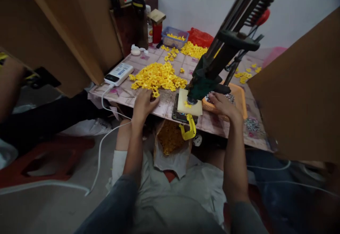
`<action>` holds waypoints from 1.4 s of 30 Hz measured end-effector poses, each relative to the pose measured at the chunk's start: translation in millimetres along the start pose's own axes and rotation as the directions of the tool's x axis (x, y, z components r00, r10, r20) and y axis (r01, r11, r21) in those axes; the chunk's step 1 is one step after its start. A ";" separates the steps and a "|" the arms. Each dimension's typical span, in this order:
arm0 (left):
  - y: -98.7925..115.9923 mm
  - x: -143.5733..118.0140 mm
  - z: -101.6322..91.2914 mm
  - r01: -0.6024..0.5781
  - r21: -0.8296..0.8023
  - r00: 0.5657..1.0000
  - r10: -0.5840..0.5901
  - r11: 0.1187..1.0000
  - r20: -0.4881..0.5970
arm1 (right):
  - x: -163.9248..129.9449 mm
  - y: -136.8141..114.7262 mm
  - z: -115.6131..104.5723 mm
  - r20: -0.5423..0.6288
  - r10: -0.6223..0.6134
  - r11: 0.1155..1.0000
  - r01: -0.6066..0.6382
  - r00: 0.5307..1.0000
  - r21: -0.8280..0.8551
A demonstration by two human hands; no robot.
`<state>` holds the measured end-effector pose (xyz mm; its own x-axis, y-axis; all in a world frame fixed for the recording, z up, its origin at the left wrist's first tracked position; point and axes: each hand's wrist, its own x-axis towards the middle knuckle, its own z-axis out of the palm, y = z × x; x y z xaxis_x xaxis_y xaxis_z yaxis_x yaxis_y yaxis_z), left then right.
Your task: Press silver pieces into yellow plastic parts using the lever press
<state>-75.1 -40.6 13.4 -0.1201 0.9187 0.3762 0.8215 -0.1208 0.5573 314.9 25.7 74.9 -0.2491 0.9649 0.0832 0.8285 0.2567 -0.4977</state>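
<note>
- Nearest us, below and between the two sets of fingers, an open bag point(172, 165) of darker yellow pieces sits under the edge of the bench point(209, 123), with a yellow clamp point(190, 132) above it.
- We judge the step in hand to be taking up parts: a small yellow piece point(156, 94) sits at the fingertips of our left hand point(142, 105), thumb and forefinger drawn into a narrow pinch about it.
- Our right hand point(226, 106) reaches into the orange basket point(243, 100), fingers loosely curled over silver bits point(230, 98) – whether they grip one, we cannot tell.
- Between our two hands' fingers, a pale block point(183, 102) carries another yellow piece point(187, 104) by the press point(203, 81) tip; the next move seems to call for bringing the fingers inward – and minding that tip.
- Just beyond the left fingers lies a loose yellow heap point(156, 76); left of it, a white power bank point(119, 73).
- Farthest, well past those fingers, a blue basket point(172, 42) holds more yellow pieces.
</note>
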 end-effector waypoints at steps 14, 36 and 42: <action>57.9 20.8 54.3 -0.036 -0.737 0.996 0.089 0.675 0.033 | -4.3 15.2 -5.9 0.108 -0.072 0.954 0.037 0.991 0.298; 56.9 15.0 51.3 -0.083 -0.691 0.960 0.245 0.718 0.139 | -55.7 -65.5 82.5 -0.546 -0.230 0.942 0.326 0.806 0.084; 53.9 15.9 46.4 -0.030 -0.774 0.925 0.311 0.633 0.219 | -60.0 -63.6 74.6 -0.384 -0.210 0.905 0.327 0.899 0.271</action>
<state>-6.9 -15.0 15.0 0.2668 0.8942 0.3594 0.0923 -0.3950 0.9141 239.8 -52.6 37.2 -0.2050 0.8347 0.5111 0.5327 0.5332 -0.6572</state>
